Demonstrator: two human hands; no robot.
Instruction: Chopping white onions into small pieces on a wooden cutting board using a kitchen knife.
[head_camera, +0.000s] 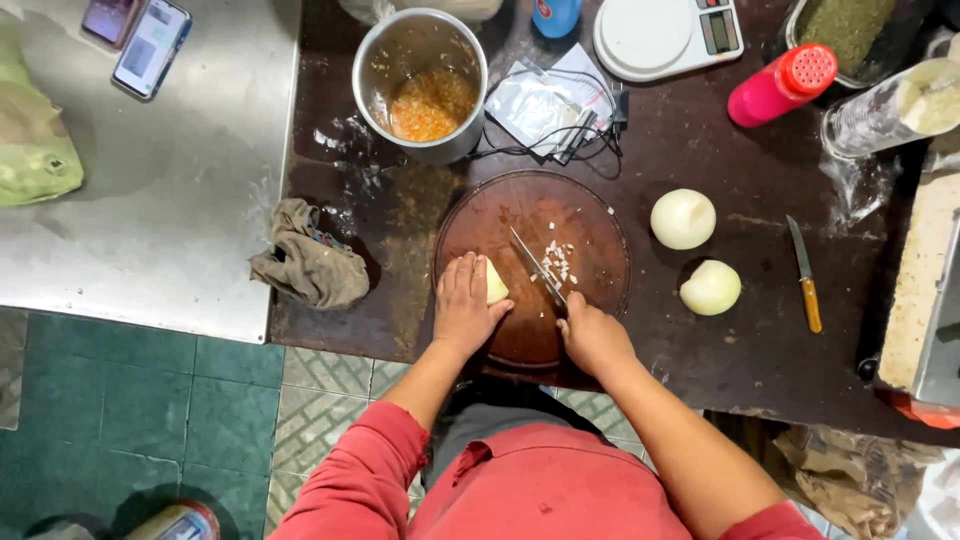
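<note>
My left hand (463, 303) lies flat over a piece of onion (495, 283) on the round wooden chopping board (590, 240), its fingers (462, 270) held together and nearly straight, pressing the piece down rather than wrapping it. Only the pale cut edge of the piece shows past my fingertips, at the board's left side.

My right hand (592, 335) is closed in a fist round the handle of a knife (535, 265), the handle hidden inside my grip. The blade's long axis runs on a slant from my fist up and to the left, its tip pointing towards the middle of the board, just beside the onion piece. A small scatter of chopped onion bits (558, 260) lies next to the blade.

On the dark worktop (720, 340) to the right of the board sit two peeled whole onions (683, 218), well apart from my hands, and beyond them a small knife with a yellow handle (805, 275), lying roughly upright in the view. A steel pot (420, 80) stands above the board.
</note>
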